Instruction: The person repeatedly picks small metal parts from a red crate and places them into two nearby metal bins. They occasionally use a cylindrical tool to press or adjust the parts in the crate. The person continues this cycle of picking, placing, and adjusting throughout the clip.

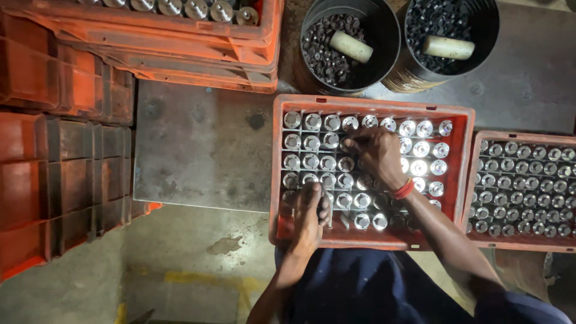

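Grey floor: hands (378, 153) in red crate (459, 174) of metal cylinders (310, 161).

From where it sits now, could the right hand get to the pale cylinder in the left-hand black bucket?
Probably yes. The right hand works among the metal parts in the red crate; the black bucket stands just beyond the crate's far rim, open-topped, and the pale cylinder lies uncovered on top of its contents.

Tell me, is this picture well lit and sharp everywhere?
Head view: glare on the shiny metal parts in the red crate; right hand slightly soft; left hand clearer; stacked crates at the left edge dim and curved by the lens.
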The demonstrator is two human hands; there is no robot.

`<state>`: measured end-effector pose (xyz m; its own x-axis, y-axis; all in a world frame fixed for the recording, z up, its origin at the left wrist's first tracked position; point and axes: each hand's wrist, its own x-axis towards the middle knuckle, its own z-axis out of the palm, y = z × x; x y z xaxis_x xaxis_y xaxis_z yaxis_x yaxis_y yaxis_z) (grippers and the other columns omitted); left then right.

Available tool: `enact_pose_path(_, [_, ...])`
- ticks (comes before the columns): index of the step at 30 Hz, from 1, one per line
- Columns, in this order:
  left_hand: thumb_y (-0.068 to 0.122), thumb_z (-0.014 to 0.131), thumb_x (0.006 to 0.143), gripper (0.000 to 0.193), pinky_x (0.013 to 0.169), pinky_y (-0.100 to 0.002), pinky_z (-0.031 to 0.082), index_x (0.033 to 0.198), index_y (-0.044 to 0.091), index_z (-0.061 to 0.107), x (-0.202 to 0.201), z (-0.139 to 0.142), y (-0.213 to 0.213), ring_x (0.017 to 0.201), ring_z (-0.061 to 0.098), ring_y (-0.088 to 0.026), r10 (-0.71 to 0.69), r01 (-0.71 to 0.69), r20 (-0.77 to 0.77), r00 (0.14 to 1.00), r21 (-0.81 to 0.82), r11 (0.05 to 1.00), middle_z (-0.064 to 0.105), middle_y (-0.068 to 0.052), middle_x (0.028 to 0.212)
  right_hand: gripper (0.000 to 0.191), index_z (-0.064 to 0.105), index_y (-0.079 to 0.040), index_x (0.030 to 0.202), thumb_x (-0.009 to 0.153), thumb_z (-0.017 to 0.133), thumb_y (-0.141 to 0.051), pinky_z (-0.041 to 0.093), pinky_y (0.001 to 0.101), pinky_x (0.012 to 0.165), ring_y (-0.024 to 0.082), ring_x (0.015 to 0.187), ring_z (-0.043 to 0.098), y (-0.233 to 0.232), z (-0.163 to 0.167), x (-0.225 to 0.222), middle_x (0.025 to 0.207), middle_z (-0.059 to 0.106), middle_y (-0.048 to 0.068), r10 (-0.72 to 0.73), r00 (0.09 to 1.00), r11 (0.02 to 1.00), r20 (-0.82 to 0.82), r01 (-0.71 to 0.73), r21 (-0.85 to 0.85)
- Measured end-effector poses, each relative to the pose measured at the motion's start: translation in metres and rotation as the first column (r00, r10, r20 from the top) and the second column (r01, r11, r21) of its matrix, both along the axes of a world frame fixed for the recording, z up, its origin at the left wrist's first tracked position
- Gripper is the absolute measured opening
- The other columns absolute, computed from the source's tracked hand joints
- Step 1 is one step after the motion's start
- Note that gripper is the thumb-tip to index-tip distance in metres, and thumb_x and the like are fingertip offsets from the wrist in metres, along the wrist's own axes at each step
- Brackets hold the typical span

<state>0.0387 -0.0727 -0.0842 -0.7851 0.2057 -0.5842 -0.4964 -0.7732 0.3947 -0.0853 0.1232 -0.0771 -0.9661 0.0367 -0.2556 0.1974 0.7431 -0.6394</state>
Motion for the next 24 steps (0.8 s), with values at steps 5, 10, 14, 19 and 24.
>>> enact_pose_path(5, [0.031,0.064,0.098,0.039,0.048,-0.019,0.031,0.134,0.026,0.051,-0.007,0.013,0.003,0.055,0.042,-0.004,-0.173,0.173,0.01,0.985,-0.069,0.983,0.052,0.005,0.073,0.035,0.07,-0.004,0.117,0.083,0.075,-0.001,0.053,0.0377,0.096,0.018,0.116,0.063,-0.003,0.023,0.05,0.126,0.067,0.014,0.176,0.974,0.728,-0.142,-0.226,-0.647])
enact_pose_path(10, [0.034,0.059,0.101,0.028,0.049,-0.021,0.032,0.126,0.021,0.054,-0.01,0.012,0.007,0.056,0.043,-0.006,-0.154,0.15,0.101,0.983,0.046,0.988,0.052,0.003,0.074,0.024,0.077,-0.005,0.112,0.09,0.076,-0.015,0.061,0.0357,0.084,0.02,0.095,0.072,-0.004,0.008,0.066,0.108,0.078,0.012,0.012,0.986,0.759,0.167,0.1,-0.644])
enact_pose_path(14, [0.03,0.051,0.102,0.026,0.059,-0.027,0.043,0.113,0.007,0.057,-0.011,-0.002,0.001,0.067,0.055,-0.013,0.031,-0.115,0.272,0.962,0.299,0.947,0.059,-0.003,0.084,0.023,0.076,-0.007,0.111,0.094,0.076,-0.024,0.056,0.0339,0.079,0.022,0.093,0.07,0.011,-0.001,0.015,0.111,0.077,0.012,-0.016,0.931,0.981,-0.365,-0.057,-0.188])
enact_pose_path(19, [0.027,0.056,0.108,0.02,0.046,-0.021,0.033,0.116,0.009,0.06,-0.001,-0.004,0.003,0.058,0.047,-0.007,0.023,-0.034,0.06,0.998,0.193,0.981,0.056,0.0,0.08,0.023,0.083,-0.017,0.106,0.101,0.073,-0.036,0.046,0.038,0.06,0.023,0.062,0.061,0.0,-0.008,-0.032,0.085,0.08,0.009,0.086,0.954,0.984,-0.287,-0.036,0.175])
enact_pose_path(24, [0.032,0.055,0.104,0.035,0.044,-0.02,0.033,0.129,0.009,0.059,-0.007,0.011,0.0,0.054,0.045,-0.006,-0.028,0.03,-0.042,0.999,0.057,0.998,0.056,0.0,0.076,0.029,0.079,-0.012,0.11,0.098,0.073,-0.038,0.054,0.0371,0.063,0.019,0.071,0.068,0.002,-0.003,-0.03,0.099,0.078,0.014,0.053,0.94,0.998,-0.337,-0.038,0.049])
